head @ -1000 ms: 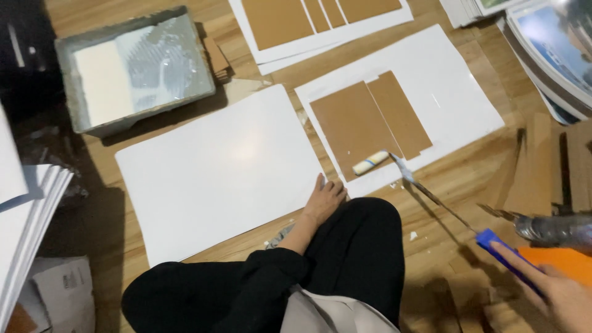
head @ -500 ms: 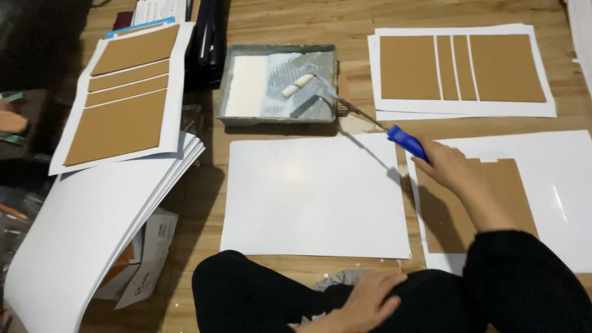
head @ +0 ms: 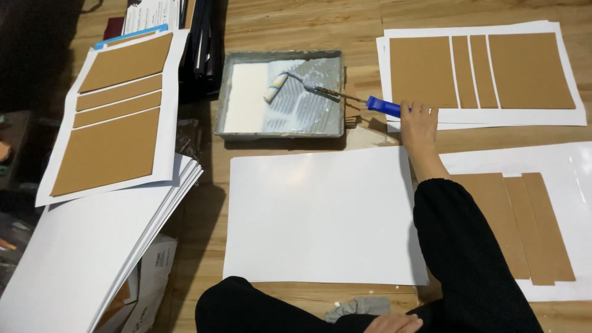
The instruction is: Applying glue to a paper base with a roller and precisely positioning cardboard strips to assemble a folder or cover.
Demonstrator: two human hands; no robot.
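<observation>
Kneeling on a wooden floor (head: pixel 296 24), the person faces a blank white sheet (head: pixel 317 216) lying flat and bare, as it lay half a second earlier. To its left rises a stack of white sheets (head: pixel 80 265), topped by one carrying four brown card panels (head: pixel 114 117); similar panelled sheets lie at upper right (head: pixel 481 71) and lower right (head: pixel 530 222). Beyond the blank sheet stands a grey paint tray (head: pixel 280 92) holding a pool of white liquid. The small roller (head: pixel 275 86), which half a second ago sat higher in the tray, now rests on the ribbed slope just beside the pool, so loading of the roller appears to be under way while the sheet remains uncoated. The right hand (head: pixel 419 123) reaches forward, its fingers (head: pixel 414 110) closed around the end of the blue handle (head: pixel 383 106). The left hand (head: pixel 391 323) rests on the lap at the lower edge, fingers loosely curled and holding nothing, near a grey rag (head: pixel 361 306).
</observation>
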